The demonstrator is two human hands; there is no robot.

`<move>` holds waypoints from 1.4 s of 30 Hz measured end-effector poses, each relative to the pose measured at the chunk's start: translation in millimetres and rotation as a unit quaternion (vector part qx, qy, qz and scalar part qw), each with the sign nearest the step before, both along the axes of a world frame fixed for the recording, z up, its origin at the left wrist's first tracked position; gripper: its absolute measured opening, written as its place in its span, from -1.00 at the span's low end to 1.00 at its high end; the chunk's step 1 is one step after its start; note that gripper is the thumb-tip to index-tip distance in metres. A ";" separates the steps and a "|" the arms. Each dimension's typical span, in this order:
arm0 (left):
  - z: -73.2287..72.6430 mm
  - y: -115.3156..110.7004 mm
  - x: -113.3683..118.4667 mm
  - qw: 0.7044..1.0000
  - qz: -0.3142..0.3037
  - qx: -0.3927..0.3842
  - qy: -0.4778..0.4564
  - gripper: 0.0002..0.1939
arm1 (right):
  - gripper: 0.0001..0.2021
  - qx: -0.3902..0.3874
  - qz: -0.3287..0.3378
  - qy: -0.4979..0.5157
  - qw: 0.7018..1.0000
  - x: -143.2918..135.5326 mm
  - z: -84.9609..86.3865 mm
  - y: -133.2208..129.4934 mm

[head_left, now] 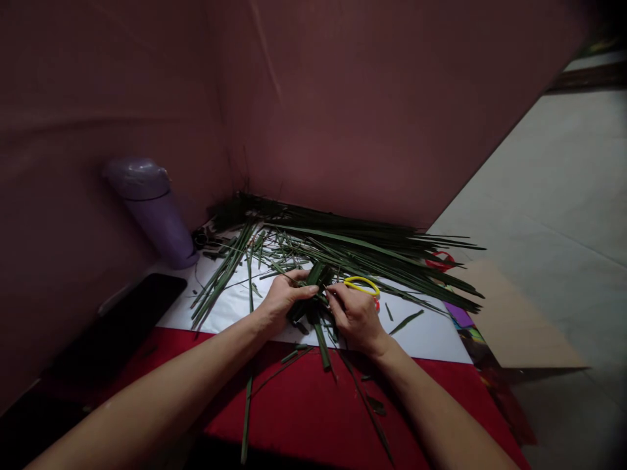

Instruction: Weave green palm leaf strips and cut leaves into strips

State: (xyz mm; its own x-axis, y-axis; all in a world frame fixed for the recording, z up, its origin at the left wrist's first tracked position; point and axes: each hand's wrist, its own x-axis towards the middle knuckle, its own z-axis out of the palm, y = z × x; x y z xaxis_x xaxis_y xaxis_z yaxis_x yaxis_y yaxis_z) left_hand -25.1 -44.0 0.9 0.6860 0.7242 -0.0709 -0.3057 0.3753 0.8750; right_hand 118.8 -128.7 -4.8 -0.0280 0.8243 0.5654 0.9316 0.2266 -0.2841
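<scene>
Being pinched by the left hand [284, 301] and the right hand [356, 318], a green leaf-strip weave [317, 279] is being held over the white sheet [431, 336]. Folding is appearing partly done; loose ends [321, 344] are hanging untucked, and long leaves [367, 243] are lying seemingly unused behind.

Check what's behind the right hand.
Past the right hand, a yellow loop, a small red piece and the white sheet show. The hand covers whatever else lies there, so where the loop leads is hidden.
</scene>
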 end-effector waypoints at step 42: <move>3.2 0.5 0.7 0.994 0.011 -0.031 0.103 -0.83 | -0.82 0.009 -0.035 -0.065 0.997 -1.3 1.4 -1.4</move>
State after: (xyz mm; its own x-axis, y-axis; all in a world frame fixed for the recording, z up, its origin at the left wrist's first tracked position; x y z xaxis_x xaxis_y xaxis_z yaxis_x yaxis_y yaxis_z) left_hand -24.4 -43.4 4.1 0.6361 0.7288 -0.2536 -0.1313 0.4261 0.8951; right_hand 117.6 -130.1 -3.4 -0.0453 0.8172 0.5746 0.9742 0.1635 -0.1557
